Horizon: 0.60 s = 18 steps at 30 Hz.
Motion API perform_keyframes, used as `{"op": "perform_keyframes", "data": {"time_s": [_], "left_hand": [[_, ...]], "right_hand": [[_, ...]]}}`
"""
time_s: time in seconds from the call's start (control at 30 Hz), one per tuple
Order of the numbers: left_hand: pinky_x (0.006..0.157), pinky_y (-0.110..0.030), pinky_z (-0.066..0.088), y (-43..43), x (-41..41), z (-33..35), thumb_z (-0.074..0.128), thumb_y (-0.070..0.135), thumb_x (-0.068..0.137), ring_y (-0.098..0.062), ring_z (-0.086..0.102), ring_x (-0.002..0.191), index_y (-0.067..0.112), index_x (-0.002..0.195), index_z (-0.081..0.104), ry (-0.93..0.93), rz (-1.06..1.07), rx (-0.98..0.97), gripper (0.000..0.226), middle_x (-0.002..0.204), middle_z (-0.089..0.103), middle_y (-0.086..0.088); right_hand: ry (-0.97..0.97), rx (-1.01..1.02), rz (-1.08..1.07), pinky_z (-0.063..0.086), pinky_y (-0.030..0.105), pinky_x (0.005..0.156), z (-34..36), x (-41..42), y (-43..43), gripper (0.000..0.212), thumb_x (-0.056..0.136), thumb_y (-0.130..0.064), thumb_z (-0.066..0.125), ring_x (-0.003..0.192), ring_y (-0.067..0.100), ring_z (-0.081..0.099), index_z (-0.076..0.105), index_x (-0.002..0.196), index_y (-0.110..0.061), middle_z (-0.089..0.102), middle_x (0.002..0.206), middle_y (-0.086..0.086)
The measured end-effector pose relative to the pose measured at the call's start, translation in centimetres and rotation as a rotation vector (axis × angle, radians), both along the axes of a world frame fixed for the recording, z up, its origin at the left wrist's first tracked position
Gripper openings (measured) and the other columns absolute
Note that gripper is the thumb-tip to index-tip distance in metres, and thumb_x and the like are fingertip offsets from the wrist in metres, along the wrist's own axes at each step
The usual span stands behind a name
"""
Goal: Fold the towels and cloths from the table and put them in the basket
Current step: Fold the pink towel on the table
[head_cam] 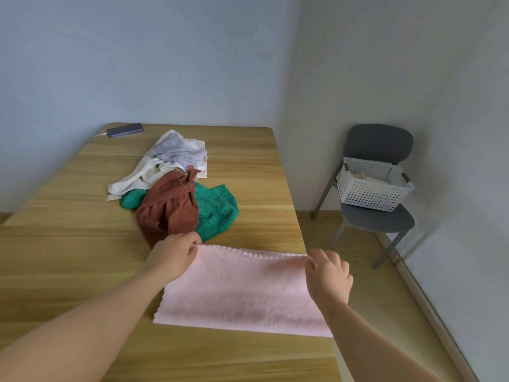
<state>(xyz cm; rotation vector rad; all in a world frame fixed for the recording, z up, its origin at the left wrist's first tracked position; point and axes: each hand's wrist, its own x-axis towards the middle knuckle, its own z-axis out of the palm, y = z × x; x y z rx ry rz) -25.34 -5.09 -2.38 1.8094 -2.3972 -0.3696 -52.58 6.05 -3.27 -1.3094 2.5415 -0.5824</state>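
Your pink towel (237, 293) lies flat on the near right part of the table (68, 244), its right end reaching the table's edge. Your left hand (172, 257) pinches the far left corner between thumb and curled fingers. Your right hand (327, 274) has its fingers curled over the far right corner, so the far edge is stretched between your two grips. The towel looks plush, light and limp. It will likely sag in the middle as soon as you lift it, and it has no stiffness to hold a crease, so take it by the corners as you do now and lay one edge squarely onto the other. The fluffy pile should grip itself rather than slide, which helps a fold stay put. Beyond it wait a brown cloth (168, 208), a green cloth (217, 210), a white cloth (143, 175) and a spotted cloth (176, 151), heaped and overlapping; draw each out by a free edge. The basket (366, 195) sits on the chair (380, 142), well apart to your right, with something pale already inside.
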Motion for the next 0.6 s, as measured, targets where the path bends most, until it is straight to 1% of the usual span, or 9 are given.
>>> {"op": "perform_keyframes", "data": {"time_s": [0.07,0.1,0.13,0.2,0.27,0.33,0.4,0.5,0.6], "left_hand": [[0.088,-0.036,0.043,0.2,-0.5,-1.4,0.051,0.022,0.093,-0.024,0.049,0.115,0.026,0.128,0.05,-0.068,0.02,-0.147,0.035,0.124,0.054,0.001],[0.088,-0.035,0.042,0.5,-0.7,-2.0,0.052,0.021,0.092,-0.024,0.048,0.115,0.026,0.126,0.05,-0.082,0.024,-0.164,0.035,0.123,0.052,0.001],[0.086,-0.032,0.041,1.0,-1.0,-2.5,0.052,0.02,0.092,-0.023,0.048,0.113,0.026,0.123,0.052,-0.087,0.002,-0.139,0.031,0.119,0.051,0.001],[0.084,-0.03,0.043,2.1,-1.4,-3.9,0.051,0.02,0.092,-0.019,0.048,0.112,0.025,0.113,0.057,-0.06,-0.098,-0.014,0.022,0.109,0.049,0.005],[0.085,-0.027,0.044,3.4,-1.5,-5.0,0.049,0.021,0.093,-0.014,0.048,0.112,0.026,0.113,0.057,-0.034,-0.188,0.133,0.022,0.109,0.047,0.009],[0.091,-0.024,0.042,4.9,-1.5,-5.7,0.049,0.024,0.092,-0.01,0.044,0.117,0.031,0.121,0.052,-0.042,-0.228,0.22,0.03,0.123,0.046,0.012],[0.093,-0.024,0.041,6.5,-1.5,-5.9,0.047,0.027,0.093,-0.009,0.039,0.123,0.036,0.128,0.045,-0.079,-0.233,0.212,0.036,0.133,0.04,0.015],[0.092,-0.023,0.04,8.2,-0.9,-6.0,0.044,0.031,0.093,-0.009,0.034,0.126,0.04,0.131,0.04,-0.117,-0.232,0.199,0.039,0.138,0.035,0.015],[0.093,-0.025,0.04,9.3,0.1,-5.6,0.048,0.031,0.091,-0.01,0.034,0.125,0.039,0.128,0.043,-0.126,-0.213,0.294,0.038,0.134,0.035,0.015]], "right_hand": [[0.039,0.009,0.021,0.029,0.036,0.104,-0.7,0.4,-0.2,0.042,0.098,-0.027,0.038,0.128,0.023,0.032,0.038,0.139,-0.033,0.032,0.146,-0.005],[0.052,0.013,0.039,0.03,0.035,0.104,-1.1,0.7,-0.2,0.042,0.097,-0.026,0.039,0.128,0.022,0.033,0.038,0.139,-0.033,0.032,0.146,-0.005],[0.041,0.025,0.071,0.032,0.033,0.103,-1.6,1.0,-0.1,0.04,0.096,-0.023,0.041,0.125,0.021,0.036,0.042,0.136,-0.032,0.037,0.143,-0.004],[-0.057,0.077,0.174,0.039,0.03,0.098,-2.8,1.9,0.4,0.035,0.094,-0.019,0.042,0.117,0.019,0.045,0.053,0.126,-0.028,0.048,0.131,-0.002],[-0.147,0.174,0.299,0.043,0.031,0.096,-3.8,3.0,1.2,0.034,0.093,-0.018,0.041,0.112,0.018,0.049,0.058,0.121,-0.026,0.054,0.124,-0.002],[-0.145,0.274,0.39,0.04,0.031,0.097,-4.7,4.0,2.3,0.036,0.093,-0.02,0.04,0.116,0.019,0.045,0.057,0.123,-0.03,0.052,0.128,-0.005],[-0.096,0.319,0.426,0.034,0.03,0.1,-5.2,4.6,3.6,0.037,0.093,-0.024,0.039,0.122,0.018,0.038,0.055,0.125,-0.035,0.044,0.133,-0.009],[-0.097,0.31,0.445,0.032,0.03,0.101,-5.2,5.0,5.6,0.036,0.093,-0.026,0.04,0.124,0.016,0.035,0.055,0.123,-0.037,0.041,0.133,-0.012],[-0.151,0.339,0.451,0.032,0.029,0.098,-5.0,5.4,7.0,0.033,0.092,-0.025,0.04,0.122,0.016,0.035,0.061,0.115,-0.034,0.043,0.129,-0.013]]}}
